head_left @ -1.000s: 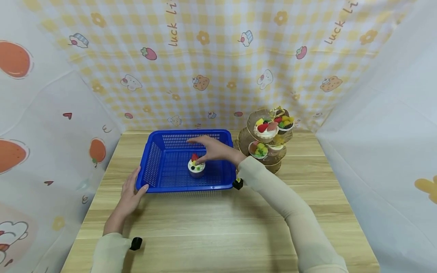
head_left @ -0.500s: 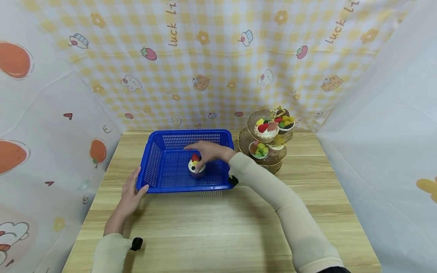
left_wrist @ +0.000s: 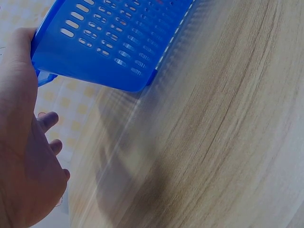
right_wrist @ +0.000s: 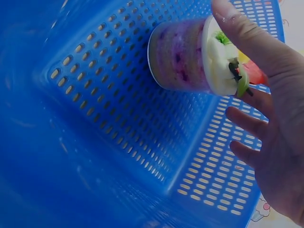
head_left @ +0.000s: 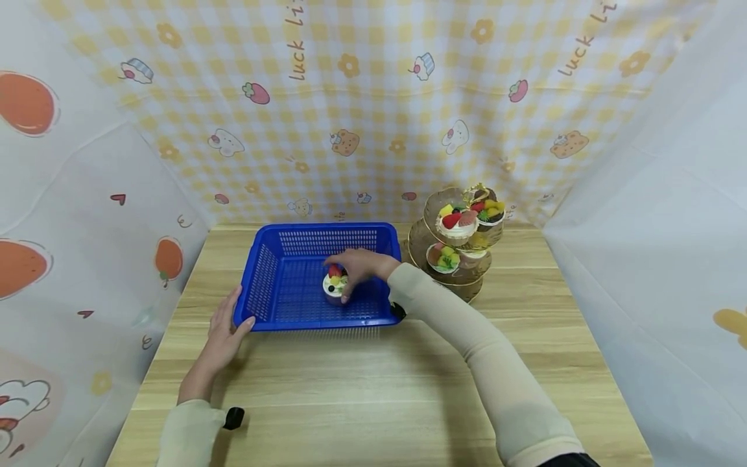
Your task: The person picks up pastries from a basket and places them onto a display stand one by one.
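A clear dessert cup (head_left: 334,290) with purple layers, white cream and fruit on top stands inside the blue basket (head_left: 315,323). My right hand (head_left: 364,264) holds the cup near its top, the thumb (right_wrist: 240,23) at the rim and the index finger partly hidden behind the topping. The other fingers curl loosely beside it. At the basket's near left corner, my left hand (head_left: 223,331) grips the rim, with the thumb over the edge and the fingers along the outer side.
A tiered gold-rimmed stand (head_left: 432,224) stands right of the basket. It bears several fruit-topped desserts, such as a cream tart (head_left: 457,226) and a chocolate one (head_left: 489,217). Patterned cloth (head_left: 373,97) hangs behind the wooden table (head_left: 362,402).
My right hand has lowered onto the dessert cup; its fingers and thumb have come in around the cup's top. My left hand and the basket have stayed in place.
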The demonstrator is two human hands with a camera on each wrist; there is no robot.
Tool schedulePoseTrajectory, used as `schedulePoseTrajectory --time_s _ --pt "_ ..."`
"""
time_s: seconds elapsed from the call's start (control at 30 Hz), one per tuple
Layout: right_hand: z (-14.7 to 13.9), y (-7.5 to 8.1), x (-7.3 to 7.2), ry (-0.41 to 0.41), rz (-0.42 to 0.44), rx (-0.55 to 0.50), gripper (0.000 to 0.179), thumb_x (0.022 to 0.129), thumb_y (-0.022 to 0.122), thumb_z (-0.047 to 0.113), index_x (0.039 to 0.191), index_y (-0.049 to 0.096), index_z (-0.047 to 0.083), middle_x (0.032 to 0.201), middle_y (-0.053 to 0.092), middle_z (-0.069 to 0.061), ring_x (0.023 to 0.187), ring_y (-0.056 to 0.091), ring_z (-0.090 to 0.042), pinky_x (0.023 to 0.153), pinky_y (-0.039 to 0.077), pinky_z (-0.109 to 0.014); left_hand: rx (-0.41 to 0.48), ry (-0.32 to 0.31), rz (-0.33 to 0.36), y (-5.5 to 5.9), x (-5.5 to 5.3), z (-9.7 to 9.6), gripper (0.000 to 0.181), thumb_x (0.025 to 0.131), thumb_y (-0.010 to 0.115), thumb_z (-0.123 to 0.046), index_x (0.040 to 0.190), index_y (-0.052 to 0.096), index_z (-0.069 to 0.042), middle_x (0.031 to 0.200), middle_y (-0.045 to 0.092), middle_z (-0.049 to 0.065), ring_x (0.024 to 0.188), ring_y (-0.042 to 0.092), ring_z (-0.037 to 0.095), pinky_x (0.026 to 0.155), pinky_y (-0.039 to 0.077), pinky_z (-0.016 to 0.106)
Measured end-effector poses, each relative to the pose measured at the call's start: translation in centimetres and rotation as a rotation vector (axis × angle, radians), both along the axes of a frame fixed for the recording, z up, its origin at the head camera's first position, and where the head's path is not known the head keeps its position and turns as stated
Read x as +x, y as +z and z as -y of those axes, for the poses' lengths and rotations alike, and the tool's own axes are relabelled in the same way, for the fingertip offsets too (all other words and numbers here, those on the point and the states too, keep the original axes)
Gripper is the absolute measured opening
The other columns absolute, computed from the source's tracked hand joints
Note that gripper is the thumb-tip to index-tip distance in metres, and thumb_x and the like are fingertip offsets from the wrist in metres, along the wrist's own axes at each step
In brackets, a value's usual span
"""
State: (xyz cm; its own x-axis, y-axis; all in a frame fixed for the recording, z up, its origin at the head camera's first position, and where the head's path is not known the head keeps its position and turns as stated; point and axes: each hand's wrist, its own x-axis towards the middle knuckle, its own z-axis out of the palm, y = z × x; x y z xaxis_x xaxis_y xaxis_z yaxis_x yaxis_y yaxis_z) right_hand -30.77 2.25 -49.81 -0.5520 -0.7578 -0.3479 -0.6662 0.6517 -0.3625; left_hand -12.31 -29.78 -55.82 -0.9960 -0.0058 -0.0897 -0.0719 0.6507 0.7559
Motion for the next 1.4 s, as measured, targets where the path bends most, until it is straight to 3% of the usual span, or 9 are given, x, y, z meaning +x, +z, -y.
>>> schedulePoseTrajectory --time_s 0.23,0.53,1.13,1.4 --pt "0.2 -1.0 -0.3 0.008 -0.023 0.018 0.091 0.068 0.089 0.046 0.145 0.046 0.025 0.127 0.061 -0.001 0.113 0.054 -0.017 0.1 0.047 -0.036 -0.003 0.0 0.021 0.0 0.0 -0.1 0.077 0.102 0.049 -0.041 0.159 -0.003 -0.038 0.167 -0.001 0.02 0.149 -0.005 0.054 0.105 0.003 0.084" --pt "0.5 -0.7 -0.2 0.026 -0.046 0.017 0.077 0.068 0.089 0.043 0.133 0.052 0.022 0.117 0.063 -0.001 0.107 0.057 -0.017 0.095 0.049 -0.034 -0.007 -0.004 0.014 0.0 -0.1 -0.1 0.078 0.101 0.05 -0.039 0.159 -0.002 -0.035 0.167 -0.001 0.021 0.148 -0.005 0.055 0.107 0.001 0.083" --pt "1.0 -0.3 0.1 -0.007 0.007 0.027 0.075 0.068 0.091 0.032 0.131 0.05 0.021 0.118 0.062 -0.001 0.108 0.056 -0.016 0.095 0.049 -0.033 0.021 -0.007 -0.035 -0.1 -0.1 0.0 0.077 0.101 0.052 -0.037 0.16 0.001 -0.035 0.166 0.004 0.021 0.148 -0.002 0.055 0.107 0.003 0.082" --pt "1.2 -0.5 0.1 -0.041 0.036 -0.016 0.069 0.067 0.091 0.028 0.122 0.052 0.016 0.112 0.061 -0.002 0.101 0.057 -0.016 0.09 0.05 -0.029 0.019 -0.002 -0.005 0.0 0.0 0.0 0.077 0.102 0.05 -0.037 0.16 0.0 -0.033 0.166 0.001 0.021 0.149 -0.004 0.054 0.106 0.005 0.084"
